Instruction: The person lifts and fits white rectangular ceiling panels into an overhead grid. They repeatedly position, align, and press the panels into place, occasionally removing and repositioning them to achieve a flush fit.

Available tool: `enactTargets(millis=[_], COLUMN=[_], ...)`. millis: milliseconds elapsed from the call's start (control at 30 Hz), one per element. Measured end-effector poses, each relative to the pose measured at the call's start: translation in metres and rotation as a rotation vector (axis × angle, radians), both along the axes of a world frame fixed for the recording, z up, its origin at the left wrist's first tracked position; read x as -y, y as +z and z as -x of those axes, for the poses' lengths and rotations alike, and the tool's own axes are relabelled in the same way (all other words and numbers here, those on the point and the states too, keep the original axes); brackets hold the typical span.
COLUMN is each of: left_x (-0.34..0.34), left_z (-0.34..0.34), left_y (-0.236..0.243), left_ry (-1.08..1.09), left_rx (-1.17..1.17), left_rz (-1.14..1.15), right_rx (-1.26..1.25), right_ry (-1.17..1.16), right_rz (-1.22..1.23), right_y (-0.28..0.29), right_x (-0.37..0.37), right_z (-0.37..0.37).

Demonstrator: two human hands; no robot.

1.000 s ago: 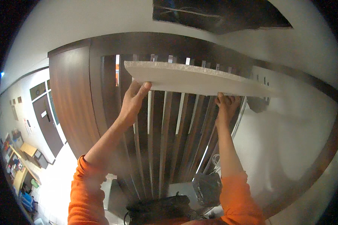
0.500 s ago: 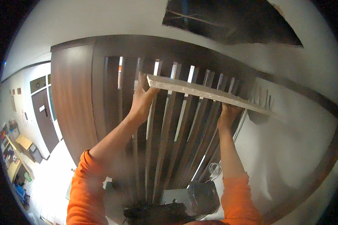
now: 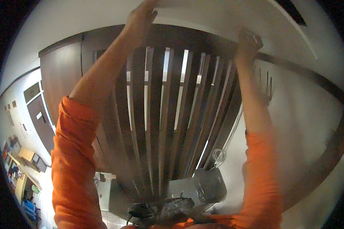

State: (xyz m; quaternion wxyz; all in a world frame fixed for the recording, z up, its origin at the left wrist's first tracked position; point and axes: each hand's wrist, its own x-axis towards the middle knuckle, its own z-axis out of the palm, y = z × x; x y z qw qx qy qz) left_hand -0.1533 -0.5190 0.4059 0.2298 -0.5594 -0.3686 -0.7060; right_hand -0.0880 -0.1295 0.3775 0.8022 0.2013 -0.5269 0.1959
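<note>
A white flat board [image 3: 221,17] is overhead, its pale underside facing me near the dark ceiling opening [image 3: 292,11]. My left hand [image 3: 141,17] reaches up to the board's left end, holding it, with the fingertips cut off by the top of the picture. Against the underside, farther right, my right hand [image 3: 250,42] supports the board with bent, motion-blurred fingers. Both arms are stretched upward in orange sleeves. Part of the opening still shows past the board's far right edge.
A dark slatted wooden screen [image 3: 176,110] stands ahead, beside a brown wooden panel [image 3: 61,76]. Below are a black box-like object [image 3: 210,185] and a dark bag-like item [image 3: 160,208]. Coiled pale cable [image 3: 219,155] hangs by the right wall. Shelves with clutter [image 3: 23,179] stand far left.
Both hands have raised the board from in front of the slatted screen toward the ceiling. Its underside now shows instead of its rough edge, and less of the dark opening is visible.
</note>
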Motion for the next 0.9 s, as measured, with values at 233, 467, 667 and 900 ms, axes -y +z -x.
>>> enactTargets(millis=[233,467,667,900], left_x=[0.012,0.008,0.012,-0.006], left_z=[-0.036,-0.057,-0.06,-0.041], left_y=[0.023,0.026,0.024,0.02], left_ry=[0.066,0.137,0.209,0.153], left_rx=[0.072,0.043,-0.033,0.171], left_rz=[0.117,0.155,0.163,0.179], right_rx=[0.026,0.178,0.188,0.175], right_ry=[0.135,-0.242,0.463,0.677], right_rz=[0.027,0.04,0.235,0.24], right_y=[0.05,0.058,0.06,0.044], right_x=[0.016,0.008,0.028,0.031], right_z=[0.003,-0.018,-0.006,-0.011])
